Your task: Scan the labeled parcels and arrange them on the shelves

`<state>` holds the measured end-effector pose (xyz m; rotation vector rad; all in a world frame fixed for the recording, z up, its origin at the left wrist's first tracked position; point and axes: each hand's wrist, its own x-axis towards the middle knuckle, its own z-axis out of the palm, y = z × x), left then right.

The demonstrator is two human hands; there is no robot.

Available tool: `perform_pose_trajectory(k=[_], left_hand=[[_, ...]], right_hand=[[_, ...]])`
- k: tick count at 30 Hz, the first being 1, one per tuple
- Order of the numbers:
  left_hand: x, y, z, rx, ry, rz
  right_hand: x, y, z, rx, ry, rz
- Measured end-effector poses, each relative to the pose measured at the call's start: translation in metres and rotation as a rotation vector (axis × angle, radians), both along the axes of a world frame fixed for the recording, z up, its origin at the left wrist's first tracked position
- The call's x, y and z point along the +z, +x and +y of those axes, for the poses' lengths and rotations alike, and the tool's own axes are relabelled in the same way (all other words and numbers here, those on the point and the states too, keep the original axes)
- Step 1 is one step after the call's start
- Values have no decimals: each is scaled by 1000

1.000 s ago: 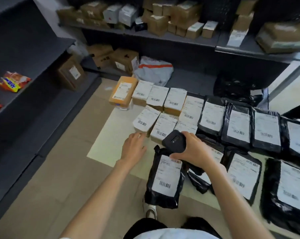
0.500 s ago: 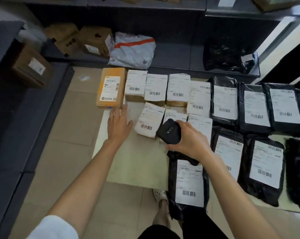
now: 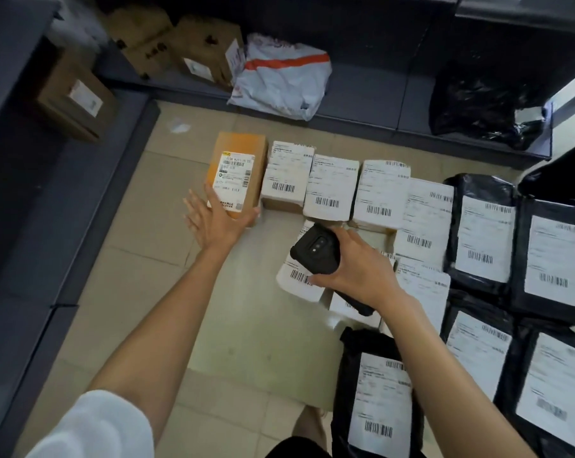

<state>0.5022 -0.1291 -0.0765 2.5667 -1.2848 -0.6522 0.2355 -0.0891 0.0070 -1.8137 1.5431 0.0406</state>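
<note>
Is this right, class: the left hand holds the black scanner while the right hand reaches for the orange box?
No, the hands are swapped. The head view shows the right hand holding the black scanner while the left hand reaches for the orange box.

At the frame's centre-left lies an orange-brown box (image 3: 238, 173) with a white label printed in black barcodes. The scanner (image 3: 315, 251) in mid-frame is black. At right, black bags (image 3: 481, 226) carry white labels. In the upper middle, a grey-white bag (image 3: 279, 84) has an orange stripe.
</note>
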Motion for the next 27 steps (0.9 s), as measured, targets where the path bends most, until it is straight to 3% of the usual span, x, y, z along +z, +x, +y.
perform_pose_trajectory(k=[7,12,27], left_hand=[[3,-4,5,82,-95,81],[16,-5,39,29,-234,24],[133,-27,110,-664,-537,-142]], right_hand=[[0,3,5,13,20,16],[12,7,27,-6,-6,12],[95,11,160,-268,-219,-45]])
